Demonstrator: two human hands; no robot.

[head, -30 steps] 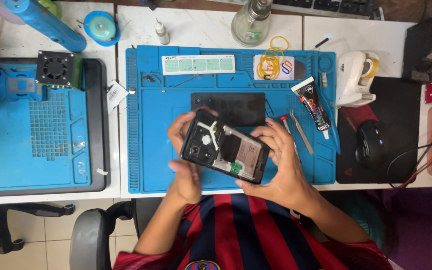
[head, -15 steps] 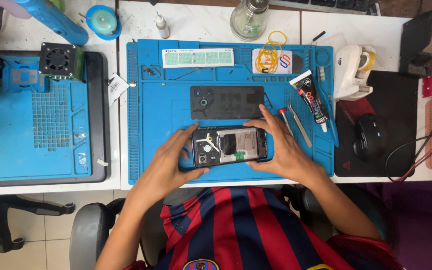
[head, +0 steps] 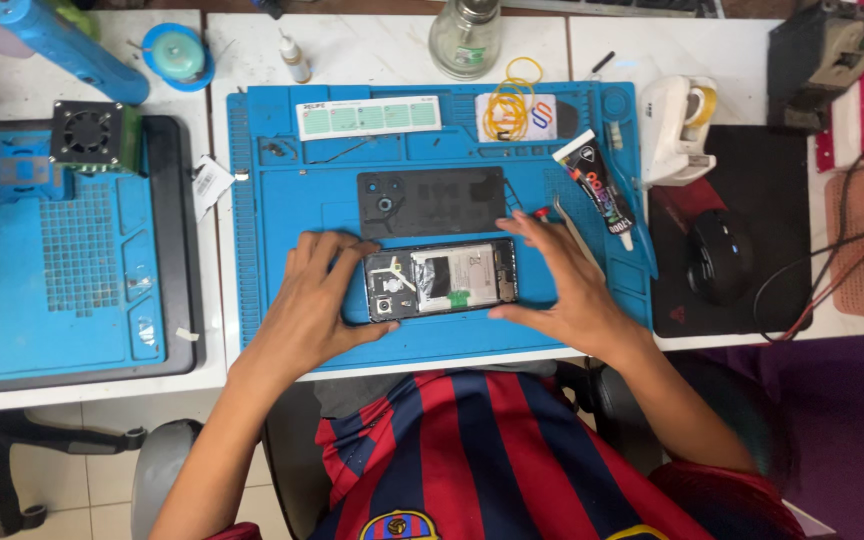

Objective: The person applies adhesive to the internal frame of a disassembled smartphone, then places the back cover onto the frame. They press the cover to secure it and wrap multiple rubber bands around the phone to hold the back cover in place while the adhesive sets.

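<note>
Since half a second ago the opened phone [head: 441, 279] has stayed level on the blue work mat [head: 272, 240], though the left hand [head: 317, 305] has flattened out more along its left end; a second ago both hands held it tilted up off the mat.

On the white desk [head: 392, 45], the mat takes up the middle. A second blue mat [head: 12, 300] with a small black fan [head: 85, 133] lies to the left, and a black mouse pad [head: 722, 180] carrying a dark mouse [head: 719, 257] lies to the right.

Both hands bracket the phone: the left hand's fingers are clamped round its left end and lower corner, and the right hand [head: 567, 285] rests with spread fingers against the right end, thumb below the lower edge. The phone lies flat, internals up, near the front edge of the mat. Its black back cover [head: 430, 202] sits just above it, apart.

Smaller items lie further back: a glass bottle [head: 465, 35], a white tape dispenser [head: 680, 125], a white strip card [head: 368, 116], yellow rubber bands [head: 512, 100], a black glue tube [head: 597, 185] and tweezers [head: 577, 235] by the right fingers.
</note>
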